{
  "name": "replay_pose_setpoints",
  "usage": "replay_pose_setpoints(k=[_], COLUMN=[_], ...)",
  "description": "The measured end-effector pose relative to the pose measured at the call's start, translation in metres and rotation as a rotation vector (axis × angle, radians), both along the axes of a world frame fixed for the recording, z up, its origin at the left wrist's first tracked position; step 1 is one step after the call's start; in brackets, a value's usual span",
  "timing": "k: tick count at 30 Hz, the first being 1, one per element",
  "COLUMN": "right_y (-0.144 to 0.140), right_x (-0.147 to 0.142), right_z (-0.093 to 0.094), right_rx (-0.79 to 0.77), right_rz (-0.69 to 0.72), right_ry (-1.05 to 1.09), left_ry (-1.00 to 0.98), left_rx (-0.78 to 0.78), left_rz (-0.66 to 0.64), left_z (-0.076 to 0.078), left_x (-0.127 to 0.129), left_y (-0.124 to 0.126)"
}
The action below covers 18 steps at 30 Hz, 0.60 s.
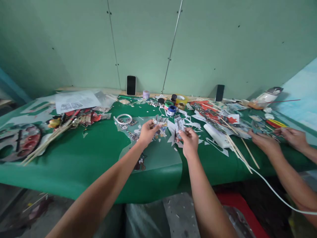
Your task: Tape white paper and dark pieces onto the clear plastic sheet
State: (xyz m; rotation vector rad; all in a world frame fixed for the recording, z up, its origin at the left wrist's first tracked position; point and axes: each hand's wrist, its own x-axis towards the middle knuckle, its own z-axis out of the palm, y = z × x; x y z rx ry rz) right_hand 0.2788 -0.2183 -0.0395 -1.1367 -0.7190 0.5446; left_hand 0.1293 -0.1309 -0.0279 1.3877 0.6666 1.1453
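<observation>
My left hand (148, 133) is closed in a pinch on a small patterned cut-out (160, 125) with brown, white and yellow parts. To its right, my right hand (190, 141) grips a greyish printed piece of plastic film (178, 124), held upright between thumb and fingers. Both hands are above a translucent sheet (158, 162) spread on the green table cover. On that sheet lie more small coloured cut-outs (140, 162), partly hidden by my left forearm. A white ring-shaped roll (124, 119) rests left of my left hand.
Paint jars (171, 110) stand behind my hands, among white scraps (195, 125). Bundled wooden sticks (47, 142) lie left, near a palette-like tray (29, 140). Two phones (131, 85) lean on the wall. At right, another person's hands (266, 142) work near pliers (276, 123); a white cable (269, 186) hangs nearby.
</observation>
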Motion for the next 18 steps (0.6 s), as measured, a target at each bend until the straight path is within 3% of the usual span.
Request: replay_pose_setpoints(k=[13,18], right_y=[-0.0042,-0.0012], right_x=[0.0028,0.0068], right_z=[-0.0023,0.0013], right_rx=[0.037,0.086], right_rz=[0.127,0.022], right_ry=[0.017,0.198], left_ry=[0.125,0.105], left_rx=[0.073,0.097], left_rz=[0.000,0.028], left_z=[-0.0002,0.0004], left_x=[-0.0015,-0.0029], left_y=[0.0019,0.0027])
